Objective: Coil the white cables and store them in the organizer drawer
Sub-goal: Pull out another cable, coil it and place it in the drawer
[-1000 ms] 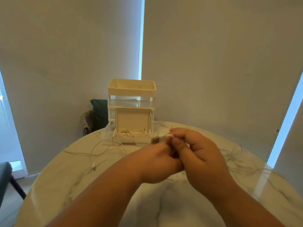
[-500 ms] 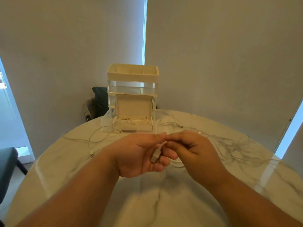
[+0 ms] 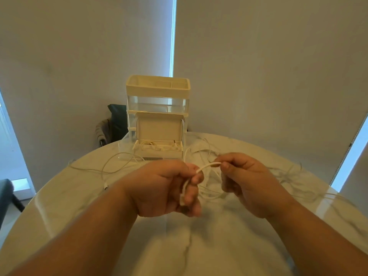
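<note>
Head view: task midway.
Left hand, right hand pinch thin white cable; cream plastic drawer beyond holds some, others loose.

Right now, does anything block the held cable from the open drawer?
Nothing visible does. Left hand and right hand hold the white cable before the open drawer; only loose cables lie on the table between.

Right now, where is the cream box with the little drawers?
The cream and clear plastic drawer organizer stands at the far edge of the white marble table, just left of centre in the head view, beyond the left hand gripping a white cable.
</note>
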Demonstrator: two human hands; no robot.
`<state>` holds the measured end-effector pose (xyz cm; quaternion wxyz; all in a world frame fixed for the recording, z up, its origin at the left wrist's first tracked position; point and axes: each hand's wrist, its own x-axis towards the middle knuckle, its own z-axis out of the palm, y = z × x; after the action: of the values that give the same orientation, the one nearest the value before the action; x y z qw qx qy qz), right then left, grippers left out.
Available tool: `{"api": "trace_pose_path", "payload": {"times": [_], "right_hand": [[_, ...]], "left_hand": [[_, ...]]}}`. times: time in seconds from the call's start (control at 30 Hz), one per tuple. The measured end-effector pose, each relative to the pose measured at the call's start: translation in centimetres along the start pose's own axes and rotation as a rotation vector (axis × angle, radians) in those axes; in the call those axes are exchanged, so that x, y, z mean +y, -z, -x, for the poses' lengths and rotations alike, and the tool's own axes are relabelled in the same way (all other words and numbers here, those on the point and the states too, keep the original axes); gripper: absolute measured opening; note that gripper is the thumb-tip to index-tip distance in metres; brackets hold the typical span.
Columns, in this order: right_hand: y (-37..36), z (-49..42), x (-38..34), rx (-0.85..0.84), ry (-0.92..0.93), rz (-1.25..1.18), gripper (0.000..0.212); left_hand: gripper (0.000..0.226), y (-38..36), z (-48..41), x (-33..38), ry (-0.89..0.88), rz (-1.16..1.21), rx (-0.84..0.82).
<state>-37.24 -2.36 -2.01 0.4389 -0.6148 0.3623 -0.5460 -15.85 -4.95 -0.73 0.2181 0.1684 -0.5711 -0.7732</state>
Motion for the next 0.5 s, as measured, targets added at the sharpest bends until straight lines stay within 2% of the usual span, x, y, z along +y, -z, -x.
{"api": "trace_pose_path", "payload": {"times": [0.07,0.13,0.23,0.33,0.4,0.5], "right_hand": [[-0.2,0.2,-0.6,0.013,0.093,0.165,0.026],[-0.7,0.5,-0.9,-0.034,0.138,0.293,0.029],[-1.0,0.6,-0.9,0.024,0.166,0.221,0.026],[-0.2,0.0,-0.1,0.071,0.141,0.228,0.015],[0.5,-0.2,0.4,0.003,0.071,0.166,0.009],[0.8,-0.1,0.6,-0.092,0.010,0.027,0.023]], "left_hand": [[0.026,-0.2,-0.2,-0.5,-0.025,-0.068,-0.040],[0.030,-0.8,-0.5,-0.8,-0.076,-0.027,-0.038],[0.028,-1.8,-0.9,-0.9,-0.074,0.108,0.006],[0.029,-2.2,-1.3,-1.0,-0.041,0.068,0.126],[0.027,-2.6,-1.3,-0.9,-0.040,0.096,0.130],[0.023,-2.8,-0.9,-0.6,-0.086,0.124,0.113]]}}
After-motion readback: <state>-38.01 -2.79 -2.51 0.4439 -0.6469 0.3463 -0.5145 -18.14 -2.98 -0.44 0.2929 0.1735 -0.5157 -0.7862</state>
